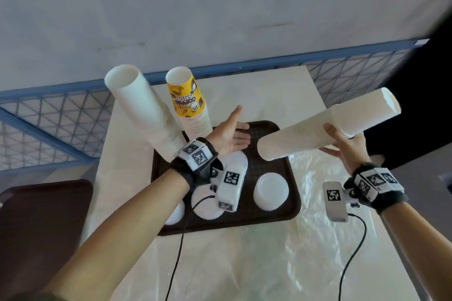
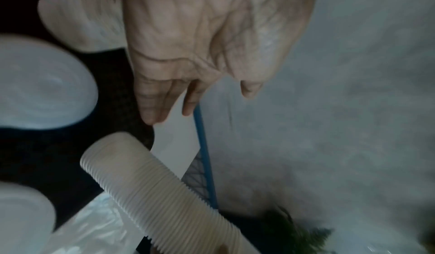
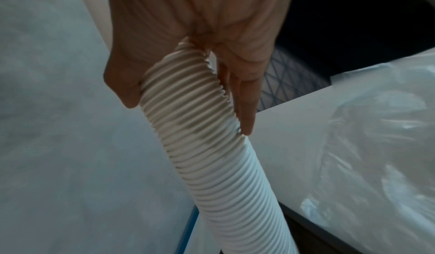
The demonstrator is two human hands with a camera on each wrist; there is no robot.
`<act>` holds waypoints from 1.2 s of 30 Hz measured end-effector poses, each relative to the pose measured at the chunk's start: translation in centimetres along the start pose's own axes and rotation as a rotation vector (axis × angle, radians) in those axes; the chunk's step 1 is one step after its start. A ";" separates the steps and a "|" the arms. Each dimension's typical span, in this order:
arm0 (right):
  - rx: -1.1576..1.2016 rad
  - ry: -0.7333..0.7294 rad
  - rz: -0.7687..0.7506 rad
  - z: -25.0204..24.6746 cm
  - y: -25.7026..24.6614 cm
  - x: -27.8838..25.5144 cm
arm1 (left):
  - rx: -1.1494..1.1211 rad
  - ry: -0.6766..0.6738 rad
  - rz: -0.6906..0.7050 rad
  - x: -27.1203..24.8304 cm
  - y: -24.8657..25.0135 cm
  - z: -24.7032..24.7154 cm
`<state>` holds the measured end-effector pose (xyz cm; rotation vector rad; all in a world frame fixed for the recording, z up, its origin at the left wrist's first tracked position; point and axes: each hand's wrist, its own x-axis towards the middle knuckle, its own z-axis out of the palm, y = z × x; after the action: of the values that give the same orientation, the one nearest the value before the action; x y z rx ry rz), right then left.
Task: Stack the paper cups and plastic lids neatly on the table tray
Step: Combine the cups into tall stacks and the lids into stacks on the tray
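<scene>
R hand grips a long stack of white paper cups near its wide end, thumb on one side, fingers along the other. Stack is held in the air, lying nearly level, closed bottom end over the tray's right rear corner, open end pointing right & away. L hand is flat & wide, fingers straight, palm turned toward the held stack, holding nothing; it hovers over the rear of the brown tray, apart from the stack.

Behind the L wrist, 2 more cup stacks stand upright at the tray's rear left: a tall plain white stack and just right of it a stack topped w/ a yellow printed cup. White plastic lids lie on the tray: one pile at front right, others at centre & front left partly hidden by the wrist camera.

Tray sits on a white table, w/ clear plastic wrap spread at front right. A dark brown chair seat is at left, blue mesh fence behind.
</scene>
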<state>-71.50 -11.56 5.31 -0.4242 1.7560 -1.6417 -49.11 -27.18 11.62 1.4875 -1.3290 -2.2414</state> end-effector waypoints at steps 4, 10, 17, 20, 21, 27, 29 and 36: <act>0.089 0.017 0.014 -1.4 1.2 0.3 | 0.067 0.015 -0.161 6.0 0.5 2.1; 0.164 0.036 0.053 -2.7 3.0 0.4 | 0.236 0.073 -0.267 12.8 -2.5 4.0; 0.206 0.036 0.017 -2.9 1.1 -0.7 | 0.719 -0.002 -0.129 11.3 -2.2 6.1; 0.157 0.026 -0.059 -2.4 -2.4 -1.7 | 1.077 -0.009 0.066 8.5 -1.0 6.2; 0.123 0.008 -0.103 -1.9 -3.9 -2.3 | 1.115 -0.016 0.116 7.1 -0.5 6.0; -0.152 -0.129 -0.422 4.3 -13.2 -7.4 | 0.947 0.171 0.467 -0.9 0.4 3.0; -0.228 -0.189 -0.508 7.0 -14.9 -9.4 | 0.839 0.288 0.564 -2.9 -0.2 1.1; -0.489 -0.439 -0.624 15.9 -16.1 -15.1 | 0.610 0.567 0.666 -9.9 -4.3 -6.1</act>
<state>-53.51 -15.91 25.23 -1.5621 1.7527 -1.3178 -37.84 -22.83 14.44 1.3658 -1.9785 -0.9614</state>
